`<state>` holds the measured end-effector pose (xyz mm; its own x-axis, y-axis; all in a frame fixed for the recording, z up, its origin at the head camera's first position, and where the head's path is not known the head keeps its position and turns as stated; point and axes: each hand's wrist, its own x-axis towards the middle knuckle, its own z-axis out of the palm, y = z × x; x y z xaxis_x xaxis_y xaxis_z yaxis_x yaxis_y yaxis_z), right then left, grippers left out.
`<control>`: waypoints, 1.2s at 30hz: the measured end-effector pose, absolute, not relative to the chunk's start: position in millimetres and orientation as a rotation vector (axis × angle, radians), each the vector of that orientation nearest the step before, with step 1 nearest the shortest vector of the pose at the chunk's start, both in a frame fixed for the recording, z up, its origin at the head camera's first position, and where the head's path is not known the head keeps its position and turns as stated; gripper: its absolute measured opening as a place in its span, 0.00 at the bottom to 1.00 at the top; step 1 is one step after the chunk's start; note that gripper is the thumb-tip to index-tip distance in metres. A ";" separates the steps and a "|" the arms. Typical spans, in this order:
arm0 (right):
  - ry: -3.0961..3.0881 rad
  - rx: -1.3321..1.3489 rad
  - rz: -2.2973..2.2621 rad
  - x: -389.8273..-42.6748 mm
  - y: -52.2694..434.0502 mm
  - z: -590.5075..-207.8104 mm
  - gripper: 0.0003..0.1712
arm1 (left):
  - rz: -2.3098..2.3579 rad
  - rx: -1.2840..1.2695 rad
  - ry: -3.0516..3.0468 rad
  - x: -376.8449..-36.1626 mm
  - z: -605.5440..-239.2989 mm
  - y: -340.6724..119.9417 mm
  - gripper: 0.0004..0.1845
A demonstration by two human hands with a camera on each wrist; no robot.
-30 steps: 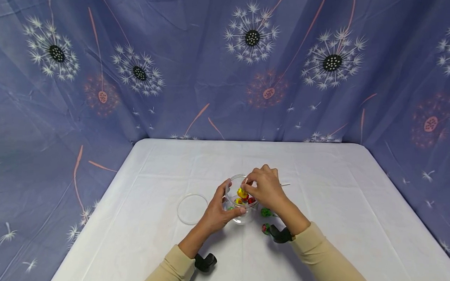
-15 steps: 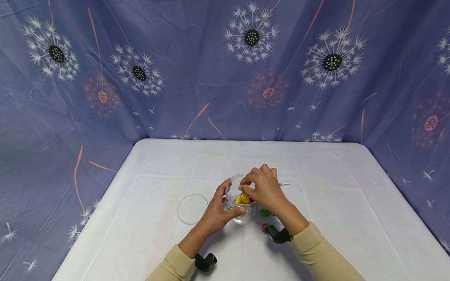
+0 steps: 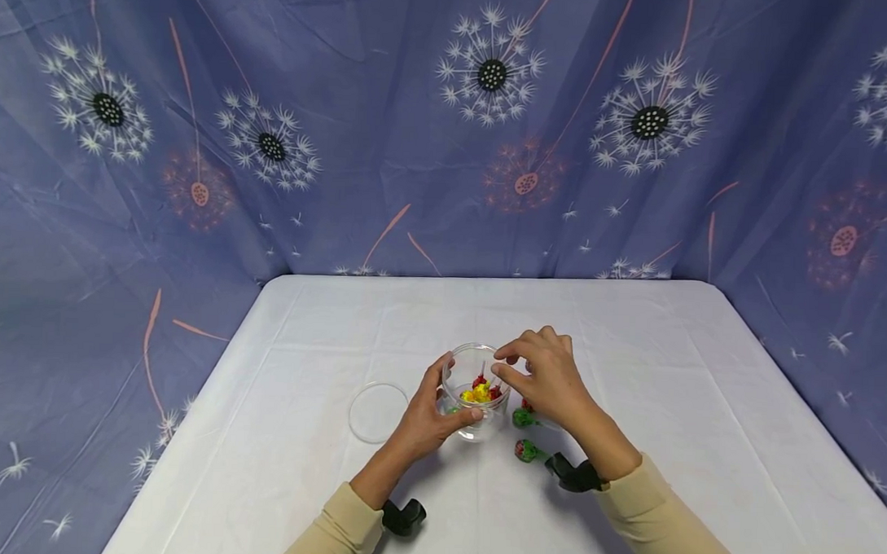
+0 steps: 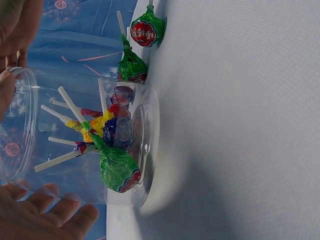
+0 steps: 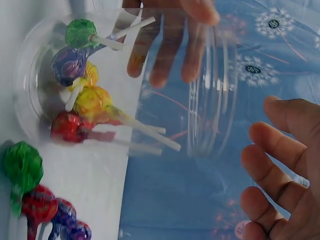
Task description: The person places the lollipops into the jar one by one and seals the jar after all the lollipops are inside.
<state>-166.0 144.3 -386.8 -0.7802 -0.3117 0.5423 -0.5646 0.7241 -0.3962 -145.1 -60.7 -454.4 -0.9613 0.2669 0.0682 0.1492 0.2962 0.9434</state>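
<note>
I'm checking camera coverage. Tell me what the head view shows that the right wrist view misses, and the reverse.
Only the head view shows the clear lid lying on the white table left of the jar, and both sleeves. Only the right wrist view shows a purple-wrapped lollipop inside the jar. Both show the clear jar, the left hand holding it, and the right hand beside its rim.

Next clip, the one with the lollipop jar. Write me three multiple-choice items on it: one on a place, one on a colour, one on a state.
1. Where does the clear lid lie?
A. on the jar
B. on the table beside the left hand
C. in the right hand

2. What colour is the tablecloth?
A. white
B. red
C. black

3. What is the left hand doing?
A. lying flat
B. pinching a lollipop
C. holding the jar

Key: 1 B, it lies flat on the cloth; 2 A, plainly white; 3 C, its fingers wrap the jar's wall.
</note>
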 end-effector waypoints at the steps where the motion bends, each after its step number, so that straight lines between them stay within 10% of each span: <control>1: -2.488 0.663 0.773 -164.5 146.7 -386.4 0.08 | 1.759 0.390 2.443 -143.5 -451.0 -60.3 0.49; 36: -2.582 0.431 0.776 -102.0 204.4 -461.0 0.10 | 1.748 0.359 2.424 -126.2 -412.8 -57.3 0.47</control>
<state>-102.0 204.4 -461.0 -0.8690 -0.1727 0.4636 -0.3997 0.7973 -0.4522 -126.2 -57.3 -412.8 -0.9631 0.2672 0.0323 0.1149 0.2998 0.9470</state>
